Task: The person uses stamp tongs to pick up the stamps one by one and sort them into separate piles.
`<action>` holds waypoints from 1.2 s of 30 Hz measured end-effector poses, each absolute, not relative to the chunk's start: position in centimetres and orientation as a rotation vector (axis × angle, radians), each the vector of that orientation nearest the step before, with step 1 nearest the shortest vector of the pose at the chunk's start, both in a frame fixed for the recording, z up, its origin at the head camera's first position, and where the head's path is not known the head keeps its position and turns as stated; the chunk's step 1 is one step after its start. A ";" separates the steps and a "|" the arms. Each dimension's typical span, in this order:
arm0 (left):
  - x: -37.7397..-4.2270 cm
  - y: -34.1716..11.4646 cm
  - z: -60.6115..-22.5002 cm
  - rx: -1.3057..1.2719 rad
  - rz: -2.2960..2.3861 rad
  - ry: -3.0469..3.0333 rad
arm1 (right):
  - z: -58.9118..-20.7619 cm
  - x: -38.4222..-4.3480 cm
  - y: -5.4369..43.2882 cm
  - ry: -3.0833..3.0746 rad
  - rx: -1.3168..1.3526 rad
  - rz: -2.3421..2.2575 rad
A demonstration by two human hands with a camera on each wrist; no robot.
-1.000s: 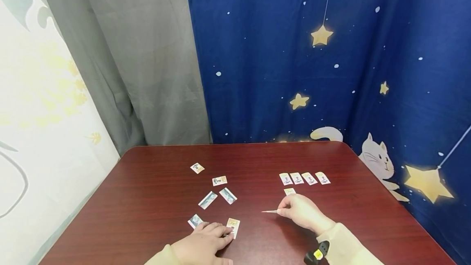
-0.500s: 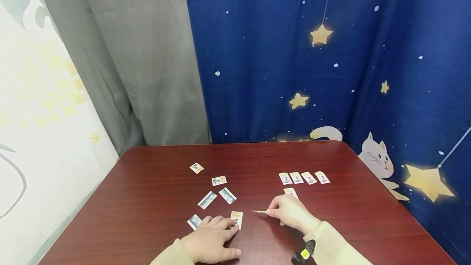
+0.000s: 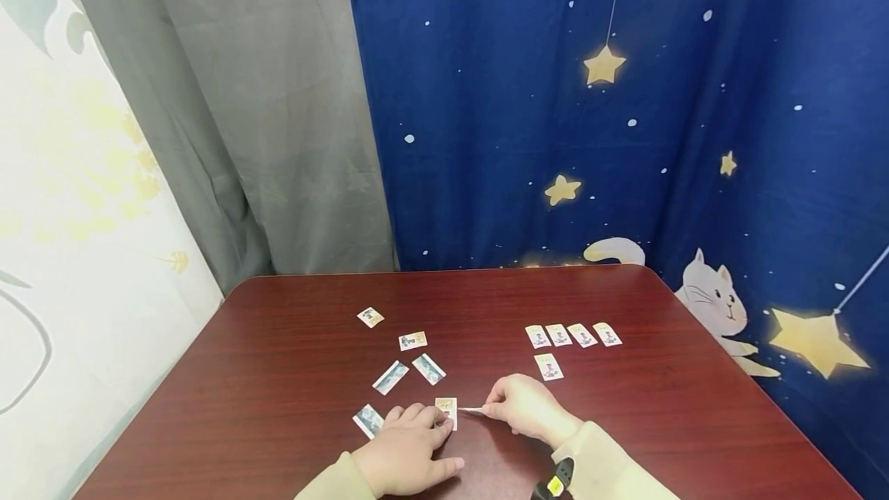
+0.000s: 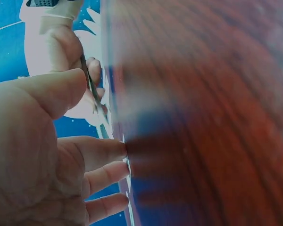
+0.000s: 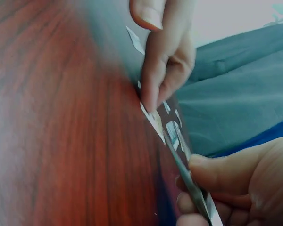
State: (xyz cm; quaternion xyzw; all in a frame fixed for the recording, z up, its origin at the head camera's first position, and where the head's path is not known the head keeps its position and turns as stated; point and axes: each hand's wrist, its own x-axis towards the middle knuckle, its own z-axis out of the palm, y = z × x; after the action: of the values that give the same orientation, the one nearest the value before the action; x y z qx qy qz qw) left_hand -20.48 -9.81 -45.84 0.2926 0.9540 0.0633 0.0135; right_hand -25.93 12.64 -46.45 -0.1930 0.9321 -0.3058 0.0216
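Note:
My left hand rests on the table with its fingers spread, the index fingertip on a small yellow-and-white picture card. A blue-grey card lies beside its other fingertips. My right hand pinches a thin, pointed metal tool, seemingly tweezers, between thumb and fingers. Its tip is at the right edge of the card under my left index finger. In the right wrist view the tweezers slant toward that card. Whether the tip touches or grips the card is hard to tell.
On the dark red table, two blue-grey cards and two yellowish cards lie scattered at the left. Several similar cards form a row at the back right, with one more card below them. Curtains hang behind.
My right hand has moved left with the tweezers, up to the card, uncovering the single card below the row. My left hand has shifted slightly right and forward, sliding its card along.

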 end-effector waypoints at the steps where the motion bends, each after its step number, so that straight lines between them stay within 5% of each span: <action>1: -20.5 -9.8 -45.8 0.903 0.204 2.968 | -46.5 -26.0 12.5 2.917 -0.621 -0.907; 36: -20.9 -11.1 -44.6 1.002 0.071 2.845 | -47.1 -26.0 12.9 2.938 -0.586 -0.981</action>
State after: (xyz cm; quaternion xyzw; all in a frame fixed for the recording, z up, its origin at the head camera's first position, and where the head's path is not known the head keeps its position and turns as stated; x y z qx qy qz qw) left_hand -20.94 -11.08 -44.55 0.3316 0.9411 0.0235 0.0623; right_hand -25.99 12.86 -47.10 -0.1858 0.9320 -0.3111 -0.0053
